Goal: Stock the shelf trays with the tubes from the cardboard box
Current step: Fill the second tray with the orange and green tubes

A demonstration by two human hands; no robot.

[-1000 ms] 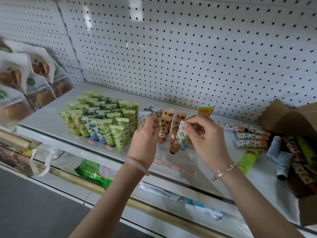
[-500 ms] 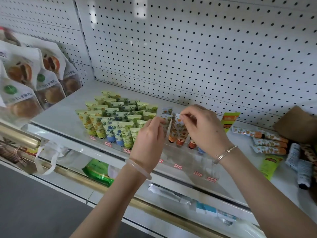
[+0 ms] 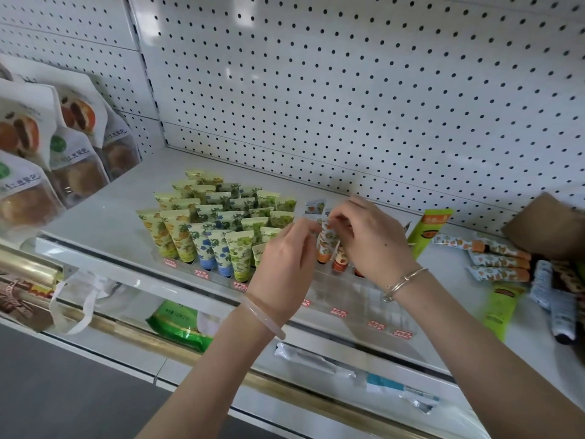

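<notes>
A clear shelf tray (image 3: 351,296) stands on the white shelf (image 3: 104,217). Its left side is packed with several upright green, yellow and blue patterned tubes (image 3: 221,229). In the middle stand a few orange-patterned tubes (image 3: 326,245). My right hand (image 3: 370,239) pinches the top of one orange tube over the tray. My left hand (image 3: 285,258) is close beside it with fingers curled at the tube tops; what it touches is hidden. The cardboard box (image 3: 547,226) is at the right edge.
Loose tubes lie on the shelf to the right: orange-patterned ones (image 3: 500,261), a lime one (image 3: 500,305), a tall green one (image 3: 427,232) leaning upright, and grey ones (image 3: 557,305). Bagged pastries (image 3: 63,153) stand at the left. A pegboard wall backs the shelf.
Both hands moved up and back over the tray with the orange tube, and the camera panned left so the box slid toward the right edge.
</notes>
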